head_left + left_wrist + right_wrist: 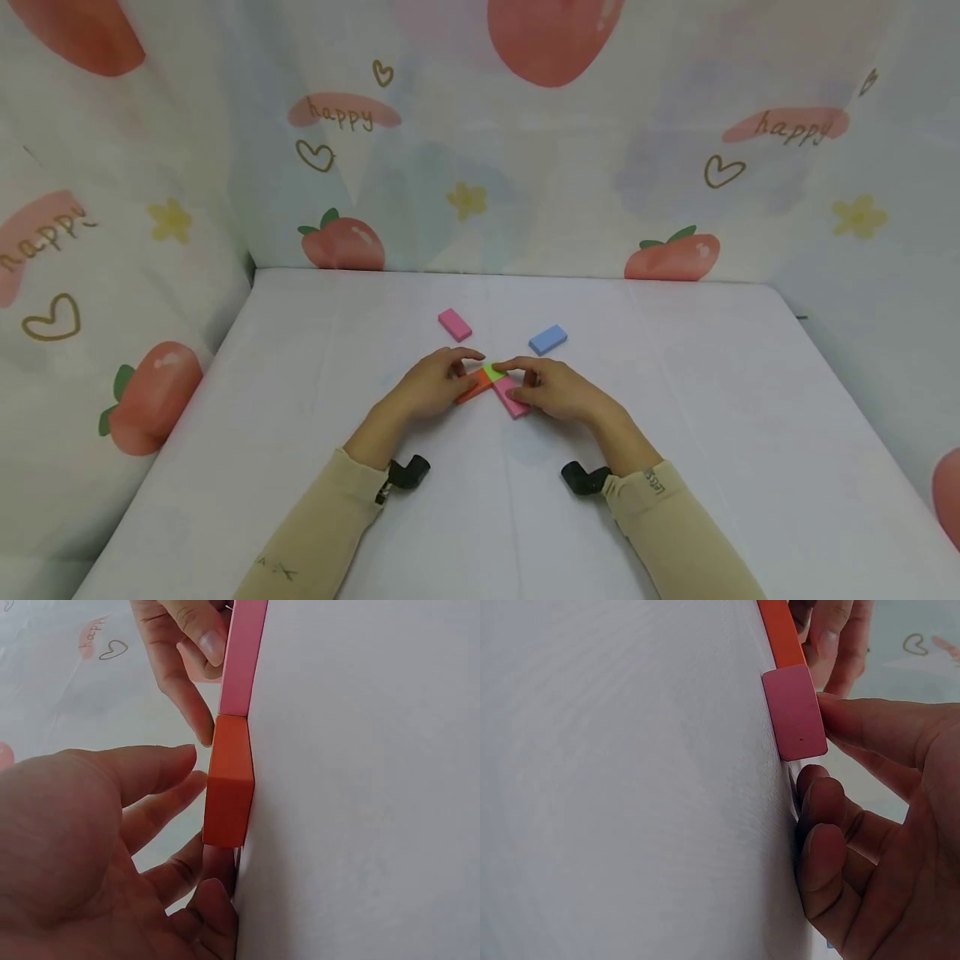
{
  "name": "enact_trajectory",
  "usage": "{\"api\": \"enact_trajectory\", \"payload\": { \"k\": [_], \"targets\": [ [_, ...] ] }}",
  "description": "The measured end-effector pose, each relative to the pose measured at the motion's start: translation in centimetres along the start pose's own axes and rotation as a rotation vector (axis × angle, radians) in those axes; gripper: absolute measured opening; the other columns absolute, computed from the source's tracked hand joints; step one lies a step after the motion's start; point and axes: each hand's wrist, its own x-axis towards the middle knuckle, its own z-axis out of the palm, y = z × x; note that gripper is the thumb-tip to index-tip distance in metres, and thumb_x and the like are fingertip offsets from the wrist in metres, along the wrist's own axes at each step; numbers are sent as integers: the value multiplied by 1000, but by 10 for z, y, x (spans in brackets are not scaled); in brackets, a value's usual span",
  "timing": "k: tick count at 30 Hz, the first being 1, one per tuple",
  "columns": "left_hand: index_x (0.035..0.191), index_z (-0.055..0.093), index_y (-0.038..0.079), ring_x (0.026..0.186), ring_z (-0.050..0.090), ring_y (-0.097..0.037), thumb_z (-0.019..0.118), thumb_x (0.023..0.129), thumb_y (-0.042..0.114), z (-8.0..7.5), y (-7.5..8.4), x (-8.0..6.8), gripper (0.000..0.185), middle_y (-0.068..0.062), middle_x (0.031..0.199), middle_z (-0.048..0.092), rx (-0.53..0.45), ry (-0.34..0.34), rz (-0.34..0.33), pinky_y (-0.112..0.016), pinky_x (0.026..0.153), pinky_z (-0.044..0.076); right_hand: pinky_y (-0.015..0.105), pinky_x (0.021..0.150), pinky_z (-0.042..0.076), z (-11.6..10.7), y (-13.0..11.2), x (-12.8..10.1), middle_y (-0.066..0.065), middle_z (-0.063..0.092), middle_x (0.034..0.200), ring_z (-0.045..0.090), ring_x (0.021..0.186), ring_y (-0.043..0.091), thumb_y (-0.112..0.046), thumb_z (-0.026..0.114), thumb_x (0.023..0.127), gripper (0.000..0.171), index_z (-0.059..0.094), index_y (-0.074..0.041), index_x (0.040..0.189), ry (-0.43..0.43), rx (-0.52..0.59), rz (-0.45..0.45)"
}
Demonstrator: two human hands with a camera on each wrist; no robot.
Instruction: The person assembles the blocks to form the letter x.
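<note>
Sleeves of beige cloth came in from the near edge of the white counter, each wrist carrying a small black camera mount. Just beyond them the two hands met at the middle of the counter over a small cluster of flat blocks.

The left hand had its fingers gently curved over the orange block, fingertips resting on it rather than clamped around it; the left wrist view showed the orange block lying flat with those fingers close against its side. The right hand lay likewise with relaxed, slightly bent fingers touching the pink block, and the right wrist view showed a fingertip pressed to the pink block's edge. The orange and pink blocks sat end to corner, touching, with a yellow-green block set on or against their junction, between thumb and forefinger tips of both hands.

By the look of it, three pieces had been brought together and were being nudged into line; the work seemed roughly halfway. Farther back, a second pink block and a blue block lay loose, well apart from the cluster and from each other, not yet joined. Beyond the counter hung a curtain printed with strawberries and hearts.
</note>
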Motion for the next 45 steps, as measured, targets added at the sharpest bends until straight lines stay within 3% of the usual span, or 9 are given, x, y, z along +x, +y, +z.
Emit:
{"api": "enact_trajectory", "payload": {
  "k": [8, 30, 45],
  "targets": [
    [119, 62, 39, 89, 53, -14, 61, 95, 29, 5, -6, 2, 26, 6, 103, 58, -50, 48, 58, -30, 74, 46, 30, 61, 40, -1, 0, -1, 5, 54, 87, 50, 74, 19, -26, 66, 91, 42, 58, -36, 131, 0, 6, 1],
    [112, 69, 43, 83, 52, -14, 62, 94, 28, 11, -10, -1, 24, 10, 99, 56, -20, 24, 53, -28, 66, 45, 30, 60, 39, 7, 5, -3, 5, 54, 86, 51, 72, 19, -29, 67, 91, 42, 57, -43, 129, -4, 25, 13],
    [112, 69, 43, 84, 51, -15, 62, 94, 28, 9, -11, 3, 24, 10, 98, 55, -30, 47, 64, -29, 67, 44, 30, 60, 41, 2, 4, -1, 5, 56, 87, 52, 72, 19, -30, 65, 92, 43, 55, -41, 132, 2, 20, -2]
  ]
}}
